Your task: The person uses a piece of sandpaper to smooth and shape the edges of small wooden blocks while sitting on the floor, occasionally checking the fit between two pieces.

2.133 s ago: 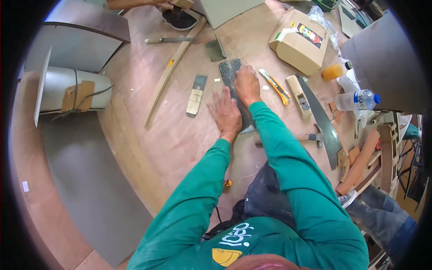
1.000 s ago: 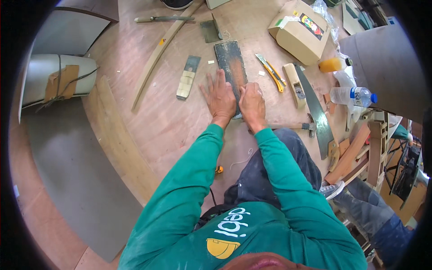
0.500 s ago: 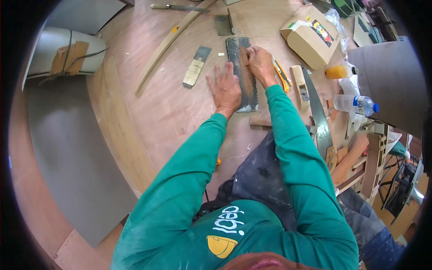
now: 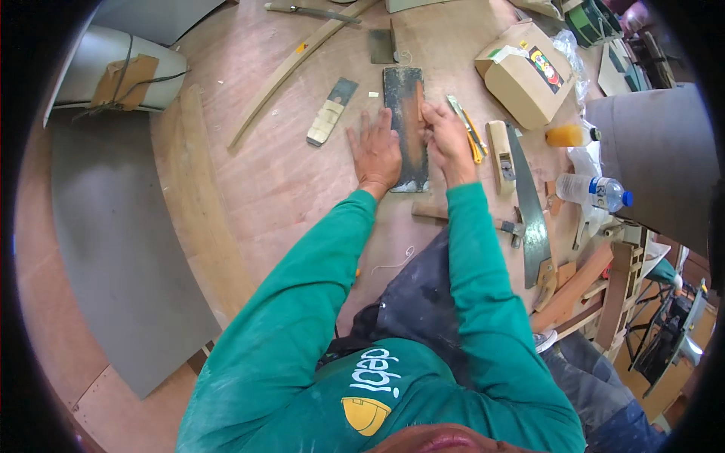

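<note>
A dark rectangular slab [image 4: 400,94] with reddish dust along its middle lies lengthwise in front of me. Flat beside its left edge rests my left hand [image 4: 375,155], fingers outstretched, its index side against the slab. My right hand [image 4: 448,142] is closed on a small reddish-brown wood strip [image 4: 420,100], set lengthwise on the slab's right part. Its lower end is hidden by my fingers. Just right of that hand are a yellow utility knife [image 4: 475,143] and a wooden hand plane [image 4: 501,155]. Left of the slab lies a flat blade wrapped in pale tape [image 4: 332,113].
A hammer [image 4: 430,212] and a handsaw [image 4: 532,219] lie nearer me on the right. Farther right are a cardboard box [image 4: 521,94], an orange drink bottle [image 4: 568,137] and a water bottle [image 4: 585,190]. A long curved wood strip [image 4: 279,79] crosses the far left.
My right hand has slid toward me and slightly right along the slab, and the wood strip now stands more lengthwise. My left hand stays by the slab's edge. The view has shifted slightly.
</note>
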Available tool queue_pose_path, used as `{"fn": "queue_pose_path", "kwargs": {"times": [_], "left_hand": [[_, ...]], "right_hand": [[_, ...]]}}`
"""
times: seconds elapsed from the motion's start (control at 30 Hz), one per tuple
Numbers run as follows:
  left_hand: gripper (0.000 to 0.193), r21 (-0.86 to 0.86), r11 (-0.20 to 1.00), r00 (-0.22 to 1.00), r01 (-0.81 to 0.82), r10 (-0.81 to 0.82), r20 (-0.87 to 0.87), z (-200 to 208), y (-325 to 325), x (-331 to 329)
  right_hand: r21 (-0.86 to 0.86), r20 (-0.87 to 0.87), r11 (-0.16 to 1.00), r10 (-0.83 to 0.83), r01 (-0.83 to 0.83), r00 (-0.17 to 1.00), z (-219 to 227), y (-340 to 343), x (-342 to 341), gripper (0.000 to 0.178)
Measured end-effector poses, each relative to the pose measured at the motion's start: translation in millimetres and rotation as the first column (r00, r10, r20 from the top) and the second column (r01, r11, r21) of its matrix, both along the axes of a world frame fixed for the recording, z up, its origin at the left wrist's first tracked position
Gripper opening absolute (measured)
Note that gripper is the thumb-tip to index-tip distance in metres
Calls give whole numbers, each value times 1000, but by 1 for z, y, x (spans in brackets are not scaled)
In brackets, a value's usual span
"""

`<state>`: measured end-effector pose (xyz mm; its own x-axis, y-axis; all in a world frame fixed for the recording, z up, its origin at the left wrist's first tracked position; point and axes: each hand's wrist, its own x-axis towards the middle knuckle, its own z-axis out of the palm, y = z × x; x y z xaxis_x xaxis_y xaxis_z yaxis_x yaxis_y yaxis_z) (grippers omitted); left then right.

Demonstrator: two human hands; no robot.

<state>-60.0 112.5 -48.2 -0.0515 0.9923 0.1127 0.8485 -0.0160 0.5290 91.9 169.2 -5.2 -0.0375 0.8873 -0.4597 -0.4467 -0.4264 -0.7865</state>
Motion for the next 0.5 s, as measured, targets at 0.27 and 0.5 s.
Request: {"fn": "queue_pose_path", "kwargs": {"times": [0.27,0.5], "left_hand": [[59,4,1000,999,0,0,-32,-5,0,-3],[59,-38,999,999,-9,8,-32,-3,1,-1]], "right_hand": [[200,-711,980,133,18,690,49,-75,6,18],[396,-576,917,206,49,791,62,-81,14,16]]}}
